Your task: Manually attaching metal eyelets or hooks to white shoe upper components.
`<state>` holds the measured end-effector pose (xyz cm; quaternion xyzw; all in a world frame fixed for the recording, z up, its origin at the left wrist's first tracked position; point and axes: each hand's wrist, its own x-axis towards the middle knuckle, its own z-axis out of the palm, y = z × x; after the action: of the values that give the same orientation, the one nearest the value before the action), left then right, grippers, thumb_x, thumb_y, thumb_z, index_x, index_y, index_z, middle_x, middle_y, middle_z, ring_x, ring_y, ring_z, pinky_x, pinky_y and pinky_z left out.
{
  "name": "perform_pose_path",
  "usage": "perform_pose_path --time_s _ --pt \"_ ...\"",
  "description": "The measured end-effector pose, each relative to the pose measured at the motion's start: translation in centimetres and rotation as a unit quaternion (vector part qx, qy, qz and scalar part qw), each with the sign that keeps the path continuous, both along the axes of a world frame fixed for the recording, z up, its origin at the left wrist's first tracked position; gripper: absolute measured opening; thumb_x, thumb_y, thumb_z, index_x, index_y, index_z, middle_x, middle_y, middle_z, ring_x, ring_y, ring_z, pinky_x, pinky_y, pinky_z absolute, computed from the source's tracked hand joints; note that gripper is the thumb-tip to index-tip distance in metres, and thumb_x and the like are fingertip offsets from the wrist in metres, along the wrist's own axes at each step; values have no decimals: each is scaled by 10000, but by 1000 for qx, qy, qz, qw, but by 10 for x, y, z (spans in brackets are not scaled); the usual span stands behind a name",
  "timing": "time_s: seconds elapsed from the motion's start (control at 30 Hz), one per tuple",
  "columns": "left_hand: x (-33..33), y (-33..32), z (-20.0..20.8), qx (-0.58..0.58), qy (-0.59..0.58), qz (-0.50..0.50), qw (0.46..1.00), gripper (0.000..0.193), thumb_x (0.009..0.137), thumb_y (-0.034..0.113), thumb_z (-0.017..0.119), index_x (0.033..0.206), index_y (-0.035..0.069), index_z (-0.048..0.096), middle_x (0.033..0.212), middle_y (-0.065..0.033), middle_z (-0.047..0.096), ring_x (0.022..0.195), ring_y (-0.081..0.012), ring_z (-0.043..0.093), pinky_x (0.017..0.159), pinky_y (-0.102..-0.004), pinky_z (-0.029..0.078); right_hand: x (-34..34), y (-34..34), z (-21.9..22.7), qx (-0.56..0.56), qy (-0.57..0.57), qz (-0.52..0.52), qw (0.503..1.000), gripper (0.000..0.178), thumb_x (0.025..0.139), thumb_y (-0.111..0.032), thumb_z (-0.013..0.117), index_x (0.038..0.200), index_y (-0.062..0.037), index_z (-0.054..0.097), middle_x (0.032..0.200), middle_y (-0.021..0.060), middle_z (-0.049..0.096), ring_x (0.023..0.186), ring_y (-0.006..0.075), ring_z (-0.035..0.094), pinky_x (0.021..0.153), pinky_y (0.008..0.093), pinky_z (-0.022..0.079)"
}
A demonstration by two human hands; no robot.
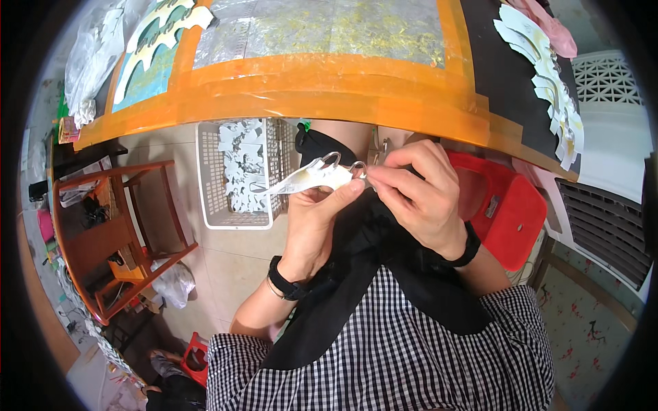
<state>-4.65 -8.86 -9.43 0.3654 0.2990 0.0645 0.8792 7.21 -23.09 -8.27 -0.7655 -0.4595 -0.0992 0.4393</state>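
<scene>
Above my lap, my left hand [312, 220] grips a curved white strip [310, 180] that looks like paper or card, its thumb lying along the lower edge. Two shiny curved loops [332, 159] stand up from the strip's upper side. At the strip's right end, my right hand [426, 195] pinches with thumb and forefinger beside the second loop. What those fingertips hold is too small to make out. Similar white curved strips with loops [163, 34] lie at the table's far left, and more [541, 79] are lined up at its right side.
A table edged in orange tape [301, 92] spans ahead of me. Below it on the floor stands a white plastic basket [211, 175] of grey-white pieces. A wooden chair [92, 250] is at left, a red plastic stool [517, 222] at right. Another person's foot shows lower left.
</scene>
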Motion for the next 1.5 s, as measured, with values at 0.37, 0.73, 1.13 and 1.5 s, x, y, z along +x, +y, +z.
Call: perform_pose_path --time_s 0.37,0.73,1.13,1.5 --pt "2 -2 1 53 -21 4 998 244 890 -47 756 1119 21 706 1053 -80 759 991 -142 701 919 -300 538 5 3 9 -23 93 38 995 209 675 45 771 802 -44 631 857 66 582 797 261 600 711 367 492" --pt "-2 3 7 5 -27 -16 999 242 910 -37 732 1133 31 667 1074 -81 748 1012 -133 683 969 -299 512 6 2 9 -20 156 73 985 181 741 22 731 836 -44 592 1114 102 655 971 272 631 796 340 524" --pt "1 1 8 221 -63 -35 973 153 915 -13 751 1037 2 660 1037 -88 748 956 -112 683 863 -262 559 7 6 9 -9 197 96 976 203 758 39 716 809 -49 540 916 67 638 850 244 612 735 353 495" --pt "-3 7 4 303 -109 -24 947 220 853 -57 775 1040 3 676 1051 -120 725 1004 -171 687 925 -305 546 2 6 18 19 383 78 920 356 800 67 734 1046 -40 500 904 43 639 800 122 611 737 279 513"
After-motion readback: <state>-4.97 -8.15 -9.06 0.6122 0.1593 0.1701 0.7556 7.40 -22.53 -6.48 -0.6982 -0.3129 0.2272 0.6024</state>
